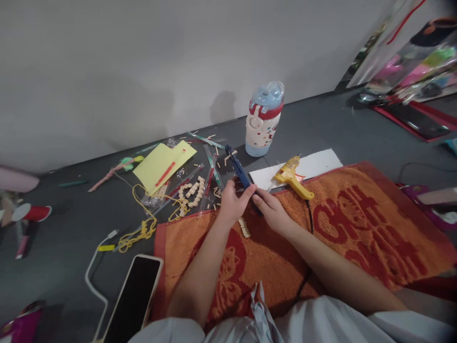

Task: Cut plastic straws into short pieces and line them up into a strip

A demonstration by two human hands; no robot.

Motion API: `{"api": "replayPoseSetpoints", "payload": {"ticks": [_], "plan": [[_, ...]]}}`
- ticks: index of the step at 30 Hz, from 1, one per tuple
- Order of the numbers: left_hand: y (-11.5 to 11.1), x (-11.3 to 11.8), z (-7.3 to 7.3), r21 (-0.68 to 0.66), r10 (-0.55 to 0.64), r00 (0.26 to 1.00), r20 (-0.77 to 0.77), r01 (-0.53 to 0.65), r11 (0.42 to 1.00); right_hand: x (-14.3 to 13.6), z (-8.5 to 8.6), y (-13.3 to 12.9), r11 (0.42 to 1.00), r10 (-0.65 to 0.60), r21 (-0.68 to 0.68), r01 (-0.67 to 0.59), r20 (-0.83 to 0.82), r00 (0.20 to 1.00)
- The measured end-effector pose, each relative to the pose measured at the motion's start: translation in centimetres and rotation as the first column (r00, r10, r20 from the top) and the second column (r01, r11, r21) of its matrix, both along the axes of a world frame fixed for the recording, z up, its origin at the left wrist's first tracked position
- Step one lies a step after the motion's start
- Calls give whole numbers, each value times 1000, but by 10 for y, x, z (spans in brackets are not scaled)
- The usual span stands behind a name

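Both of my hands meet above the orange towel (278, 257) around a dark blue tool (240, 172), which looks like a stapler or clamp. My left hand (233, 202) grips its middle from the left side. From the right, my right hand (270, 208) closes on its lower end. The tool's far tip points up and left toward small wooden sticks. Just below my hands, a short row of pale wooden pieces (244, 227) lies on the towel. A curved chain of similar pieces (193, 193) rests on the table beyond the towel's edge.
A yellow glue gun (294, 178) lies on a white board (323, 163), its cord crossing the towel. A water bottle (264, 121) stands behind. Left are yellow paper (153, 166), yellow string (143, 231), a phone (134, 300) and a white cable (89, 274).
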State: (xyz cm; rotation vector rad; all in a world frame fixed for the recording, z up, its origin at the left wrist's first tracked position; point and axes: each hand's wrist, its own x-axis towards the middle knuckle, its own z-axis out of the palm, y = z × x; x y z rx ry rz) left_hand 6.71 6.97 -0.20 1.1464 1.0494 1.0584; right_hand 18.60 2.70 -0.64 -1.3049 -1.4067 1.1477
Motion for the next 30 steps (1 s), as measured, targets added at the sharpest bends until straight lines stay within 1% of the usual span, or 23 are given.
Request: {"api": "replayPoseSetpoints", "payload": {"ticks": [4,8,12,18,20,22,24,26,30], "plan": [[0,1,-3,-2,28,999,-27,-28,1000,-1,-1,0,1000,-9,-24,9,2,1000],[0,1,-5,10,42,998,-53,-41,999,-3,-3,-1,998,-47,-48,44,-43,998],[1,0,-4,-8,23,998,-54,-23,1000,-5,-4,-1,996,-45,-80,40,-69,997],[5,-3,6,-84,-18,999,47,22,996,-2,1,-2,999,-49,3,49,-41,998],[8,-7,8,-105,17,998,67,-10,994,-1,4,-3,1000,-17,-25,17,-27,999],[14,-15,9,-110,93,993,70,-85,990,-1,8,-5,998,34,-59,-35,-20,999],[20,-24,8,-73,179,983,49,-176,982,-1,11,-7,994,86,-66,-86,-5,996],[25,-33,7,-9,231,973,31,-231,973,-2,12,-8,990,126,-61,-123,38,991],[29,-44,6,154,289,955,-73,-275,949,-2,13,-9,985,168,-58,-161,137,976]]}}
